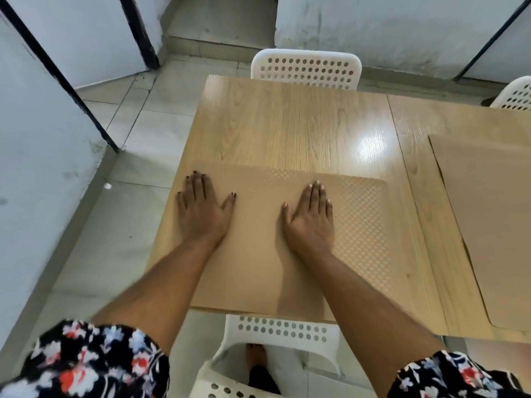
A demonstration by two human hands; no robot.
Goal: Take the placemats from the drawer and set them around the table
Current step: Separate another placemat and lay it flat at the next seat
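Observation:
A tan placemat (pixel 258 254) with a fine checked texture lies flat at the near edge of the light wooden table (pixel 287 122). My left hand (pixel 201 208) rests palm down on the mat's left part, fingers spread. My right hand (pixel 311 216) lies flat on the mat right of its middle, fingers together. Neither hand grips anything. A second tan placemat (pixel 494 219) lies on the right side of the table, partly cut off by the frame's edge.
A white perforated chair (pixel 306 68) stands at the table's far side, another (pixel 514 94) at the far right, and a third (pixel 281 333) just below me at the near edge. Grey tiled floor (pixel 129 173) and walls lie to the left.

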